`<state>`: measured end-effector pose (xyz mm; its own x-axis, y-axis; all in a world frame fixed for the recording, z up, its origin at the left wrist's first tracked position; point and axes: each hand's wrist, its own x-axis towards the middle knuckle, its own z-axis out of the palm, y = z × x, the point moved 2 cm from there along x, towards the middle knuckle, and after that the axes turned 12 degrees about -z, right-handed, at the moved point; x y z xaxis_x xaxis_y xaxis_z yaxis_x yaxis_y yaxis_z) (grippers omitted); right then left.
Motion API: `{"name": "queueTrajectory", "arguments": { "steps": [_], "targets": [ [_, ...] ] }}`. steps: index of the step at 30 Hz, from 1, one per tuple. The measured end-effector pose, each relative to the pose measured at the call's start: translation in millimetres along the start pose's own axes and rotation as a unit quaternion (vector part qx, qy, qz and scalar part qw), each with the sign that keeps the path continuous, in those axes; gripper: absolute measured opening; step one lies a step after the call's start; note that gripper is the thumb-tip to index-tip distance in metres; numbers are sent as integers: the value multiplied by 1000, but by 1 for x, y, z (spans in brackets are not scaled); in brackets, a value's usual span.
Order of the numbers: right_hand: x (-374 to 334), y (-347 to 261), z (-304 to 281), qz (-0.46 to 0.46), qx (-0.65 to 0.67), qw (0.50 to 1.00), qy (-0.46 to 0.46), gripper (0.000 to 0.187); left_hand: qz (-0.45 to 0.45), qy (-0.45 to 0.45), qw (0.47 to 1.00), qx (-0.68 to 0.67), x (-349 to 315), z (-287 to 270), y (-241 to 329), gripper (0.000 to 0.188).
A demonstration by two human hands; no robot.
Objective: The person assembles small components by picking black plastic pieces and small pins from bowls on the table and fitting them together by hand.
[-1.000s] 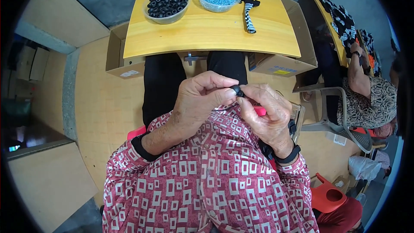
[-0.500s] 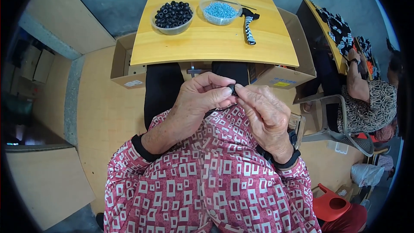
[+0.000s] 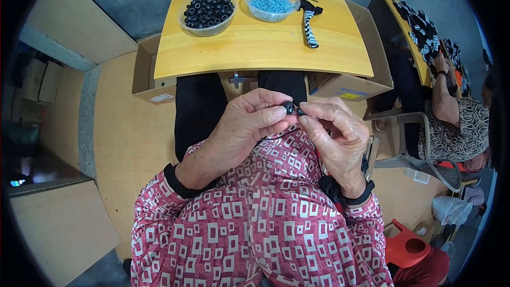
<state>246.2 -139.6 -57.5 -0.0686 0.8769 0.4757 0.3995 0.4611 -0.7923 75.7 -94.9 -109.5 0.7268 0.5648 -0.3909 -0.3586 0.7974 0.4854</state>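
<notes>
My left hand (image 3: 241, 127) pinches a small black bead (image 3: 289, 108) between thumb and forefinger, held over my lap. My right hand (image 3: 337, 133) meets it fingertip to fingertip, gripping a thin black cord (image 3: 273, 137) that runs down toward my patterned shirt. On the yellow table (image 3: 265, 48) beyond my knees stand a clear bowl of black beads (image 3: 208, 9) and a clear bowl of small blue beads (image 3: 271, 2). A black-and-white striped beaded strand (image 3: 310, 23) lies to the right of the bowls.
Cardboard boxes (image 3: 146, 74) sit under the table at both sides. Another person in a patterned top (image 3: 457, 122) sits on a chair at a second table to the right. A red plastic stool (image 3: 406, 247) stands at lower right.
Both hands stay together at the bead; my fingers have shifted slightly around it and the view has tilted a little toward the table.
</notes>
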Motion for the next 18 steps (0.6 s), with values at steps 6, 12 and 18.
{"name": "queueTrajectory", "arguments": {
  "steps": [6, 12, 18],
  "targets": [
    [0, -9, 13, 16, 1, 1000, 11, 17, -33, -17, 999, -40, -11, -7, 4, 21],
    [4, -18, 29, -20, -75, 997, -24, 15, -57, -32, 995, -81, -23, -22, 9, 22],
    [5, -18, 41, -66, -94, 993, -43, 16, -52, -7, 997, -54, -29, -25, 10, 23]
  ]
}}
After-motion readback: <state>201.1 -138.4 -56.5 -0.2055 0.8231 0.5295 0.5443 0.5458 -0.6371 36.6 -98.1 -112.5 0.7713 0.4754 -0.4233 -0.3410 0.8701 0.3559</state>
